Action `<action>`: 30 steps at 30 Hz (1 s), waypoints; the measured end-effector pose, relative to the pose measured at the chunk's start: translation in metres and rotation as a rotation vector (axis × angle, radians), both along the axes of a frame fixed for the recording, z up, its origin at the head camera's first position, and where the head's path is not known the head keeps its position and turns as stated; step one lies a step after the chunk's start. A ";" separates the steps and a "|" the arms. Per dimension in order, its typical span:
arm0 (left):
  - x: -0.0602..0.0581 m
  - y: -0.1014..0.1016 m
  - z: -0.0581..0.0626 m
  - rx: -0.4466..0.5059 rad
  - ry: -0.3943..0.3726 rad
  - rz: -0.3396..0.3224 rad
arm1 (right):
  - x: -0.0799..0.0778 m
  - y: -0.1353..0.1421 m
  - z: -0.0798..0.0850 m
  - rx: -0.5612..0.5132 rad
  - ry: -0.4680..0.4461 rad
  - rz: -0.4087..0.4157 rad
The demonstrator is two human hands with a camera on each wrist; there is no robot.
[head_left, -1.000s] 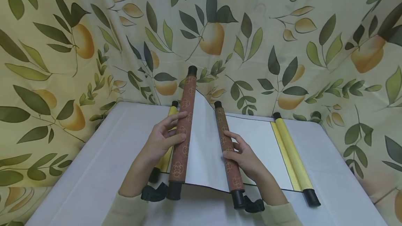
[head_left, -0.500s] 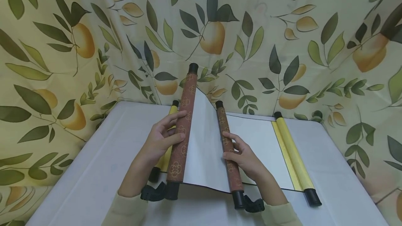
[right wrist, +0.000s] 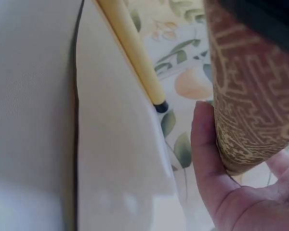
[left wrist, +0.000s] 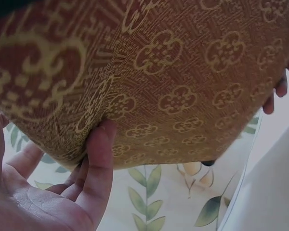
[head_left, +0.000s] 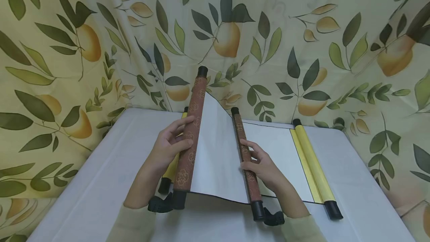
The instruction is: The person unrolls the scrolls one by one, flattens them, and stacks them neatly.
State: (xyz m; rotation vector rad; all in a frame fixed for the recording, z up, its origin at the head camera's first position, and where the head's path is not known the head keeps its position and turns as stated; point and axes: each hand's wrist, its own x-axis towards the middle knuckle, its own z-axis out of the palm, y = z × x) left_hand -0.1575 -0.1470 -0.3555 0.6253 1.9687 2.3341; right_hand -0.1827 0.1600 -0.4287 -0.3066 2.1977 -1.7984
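Note:
A red scroll with a gold flower pattern is held up over the table, partly unrolled, its white inner paper [head_left: 216,152] stretched between two rolls. My left hand [head_left: 168,143] grips the left roll [head_left: 189,137], which tilts with its far black end raised. Around the thinner right roll [head_left: 246,148] curl the fingers and thumb of my right hand [head_left: 263,165]. In the left wrist view, the patterned backing [left wrist: 178,96] fills the upper part, with my left fingers [left wrist: 100,159] against it. The right wrist view has the roll [right wrist: 255,96] between my right thumb and fingers.
Beneath lies a yellow-edged scroll, spread on the white table [head_left: 100,167]. Its right roll [head_left: 314,160] has black ends, and its white sheet [head_left: 268,141] runs under the red one. The left yellow roll [head_left: 171,169] is mostly hidden. A fruit-patterned curtain [head_left: 268,47] hangs behind.
My left hand has shifted slightly left with the left roll, so the white span between the rolls is a little wider. The right hand has barely moved.

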 end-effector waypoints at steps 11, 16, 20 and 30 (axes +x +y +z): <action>-0.003 0.004 -0.011 -0.080 -0.035 0.012 | 0.006 0.026 0.002 -0.069 -0.036 -0.028; -0.004 0.008 -0.006 -0.100 -0.017 0.013 | 0.009 0.031 0.001 -0.098 -0.043 -0.025; -0.006 0.007 -0.006 -0.081 -0.035 0.015 | 0.008 0.034 -0.001 -0.105 -0.044 -0.013; -0.007 0.005 -0.011 -0.070 -0.024 -0.001 | 0.009 0.042 -0.001 -0.128 -0.054 -0.008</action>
